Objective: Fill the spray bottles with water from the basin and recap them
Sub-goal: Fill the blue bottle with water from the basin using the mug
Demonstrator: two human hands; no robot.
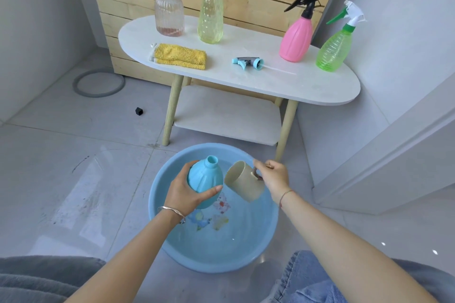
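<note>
My left hand (186,192) grips an uncapped light-blue bottle (205,178) above the blue basin (157,202), its open neck pointing up and away. My right hand (273,176) holds a beige cup (242,183) by its handle, tilted with its mouth toward the bottle's neck, just to the right of it. Water fills the basin. The bottle's blue spray head (248,63) lies on the white table (320,86). Standing on the table with caps on are a clear brown-topped bottle (169,15), a yellow-green bottle (211,17), a pink bottle (296,37) and a green bottle (334,49).
A folded yellow cloth (179,56) lies on the table's left part. A grey ring (98,83) and a small black cube (139,111) are on the tiled floor at left. A wall and door frame (394,155) close in the right side. My knees are at the bottom.
</note>
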